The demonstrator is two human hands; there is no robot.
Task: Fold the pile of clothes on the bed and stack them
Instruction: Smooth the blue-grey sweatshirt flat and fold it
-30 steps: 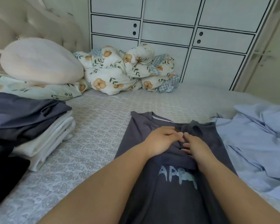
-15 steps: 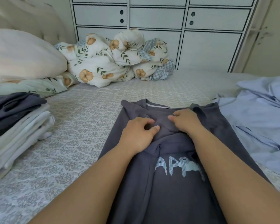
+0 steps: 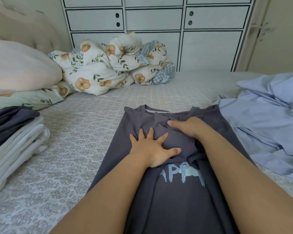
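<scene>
Head: grey shirt (image 3: 174,200) under both grips.

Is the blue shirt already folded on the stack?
No, the blue shirt lies crumpled on the bed to the right of the grey T-shirt, while the folded stack sits on the far left.

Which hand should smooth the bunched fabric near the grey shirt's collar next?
Probably the right hand: it lies on the bunched folds of the grey shirt just below the collar, while the left hand presses flat lower down, pinning the cloth.
</scene>
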